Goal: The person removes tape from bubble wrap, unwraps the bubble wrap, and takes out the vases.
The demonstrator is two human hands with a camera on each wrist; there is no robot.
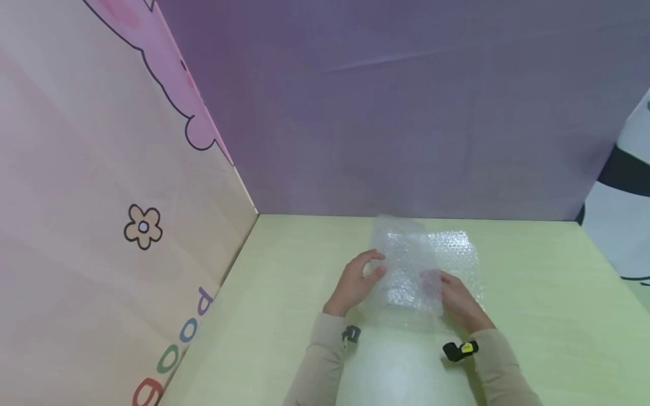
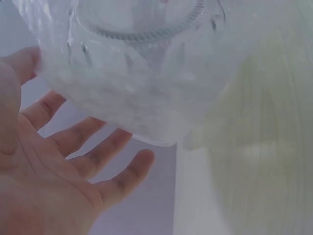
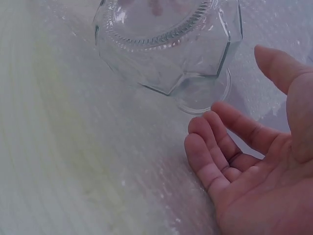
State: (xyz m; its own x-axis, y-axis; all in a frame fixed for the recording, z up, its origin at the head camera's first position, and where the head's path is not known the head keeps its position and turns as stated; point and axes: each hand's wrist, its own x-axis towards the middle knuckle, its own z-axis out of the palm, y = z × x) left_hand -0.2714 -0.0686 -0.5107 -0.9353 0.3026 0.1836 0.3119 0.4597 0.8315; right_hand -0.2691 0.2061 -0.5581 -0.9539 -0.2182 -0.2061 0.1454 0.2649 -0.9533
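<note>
Clear bubble wrap (image 1: 406, 276) stands raised between the two hands, with a flatter part of it behind on the right. A faceted clear glass vessel (image 3: 205, 54) with a ridged round base shows in the right wrist view; through the wrap, its base (image 2: 142, 36) appears in the left wrist view. My left hand (image 1: 354, 283) is at the wrap's left edge, fingers spread (image 2: 78, 137), some tips at or behind the film. On the other side, my right hand (image 1: 461, 300) has loosely bent fingers near the glass, partly behind the wrap in the head view; contact is unclear.
The pale yellow-green table (image 1: 289, 316) meets a purple backdrop (image 1: 381, 124) behind. At the left rises a panel (image 1: 91, 186) with a flower and letters; a black-and-white panel (image 1: 624, 186) is at the far right.
</note>
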